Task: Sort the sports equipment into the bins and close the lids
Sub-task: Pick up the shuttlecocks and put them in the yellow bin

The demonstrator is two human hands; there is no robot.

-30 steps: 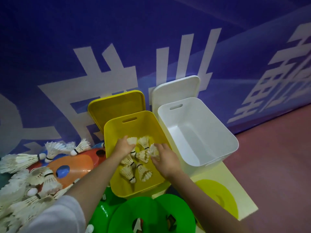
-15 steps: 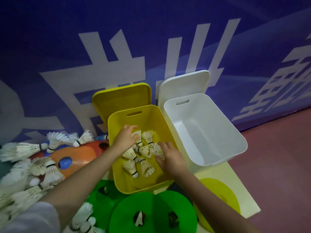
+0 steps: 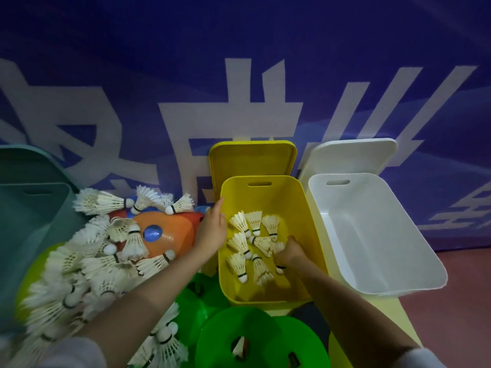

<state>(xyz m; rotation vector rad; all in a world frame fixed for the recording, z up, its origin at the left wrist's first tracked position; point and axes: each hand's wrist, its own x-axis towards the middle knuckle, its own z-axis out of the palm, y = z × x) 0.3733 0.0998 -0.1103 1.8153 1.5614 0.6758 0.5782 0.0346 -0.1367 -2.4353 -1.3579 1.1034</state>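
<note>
Feather shuttlecocks lie in a loose cluster on the floor of the yellow bin; many more are heaped at left over orange and green cones. They look very light and crushable — best taken by the cork, not the skirt. The right hand reaches down among them, grip unclear; the left hand is over the bin's left rim, fingers straight. A white bin stands beside, lids leaning on a blue banner wall.
</note>
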